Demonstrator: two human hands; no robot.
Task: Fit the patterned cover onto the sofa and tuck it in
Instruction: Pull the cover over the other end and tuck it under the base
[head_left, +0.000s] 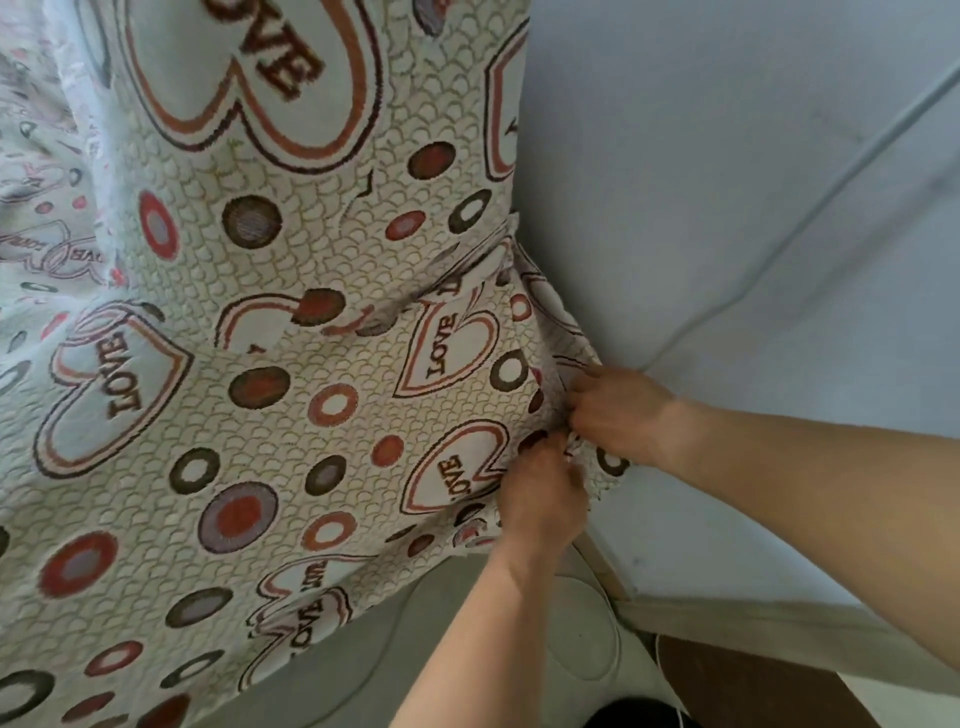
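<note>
step: tucking the cream heart-and-circle patterned fabric cover (291, 415) at its 3 o'clock edge
hands: left hand (540, 499) and right hand (618, 410) both pinch the cover
next: likely pushing the bunched edge into the gap

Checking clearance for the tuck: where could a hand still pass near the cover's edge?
Bare grey sofa surface lies right of the cover edge, above the right hand. It is crowded where the left hand and right hand bunch the fabric.
</note>
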